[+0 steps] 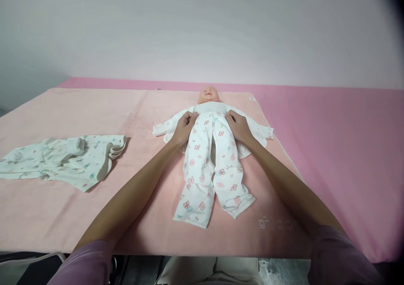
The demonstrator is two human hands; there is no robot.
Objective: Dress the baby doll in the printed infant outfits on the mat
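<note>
A baby doll (pixel 208 95) lies on its back, head at the far end, in a white long-sleeved top (pixel 166 126) spread to both sides. White baby pants (pixel 197 159) with a pink animal print cover its lower body, legs toward me. My left hand (pixel 185 127) is closed on the left side of the waistband. On the opposite side, my right hand (pixel 238 125) pinches the waistband too. Between the pant legs there is a gap at the crotch. The doll's own legs are hidden.
Off to the left lies a folded white printed baby garment (pixel 69 159). Everything rests on a light pink towel (pixel 151 230) over a brighter pink surface (pixel 341 150). A pale wall (pixel 202 32) stands behind. The table's front edge runs close to my body.
</note>
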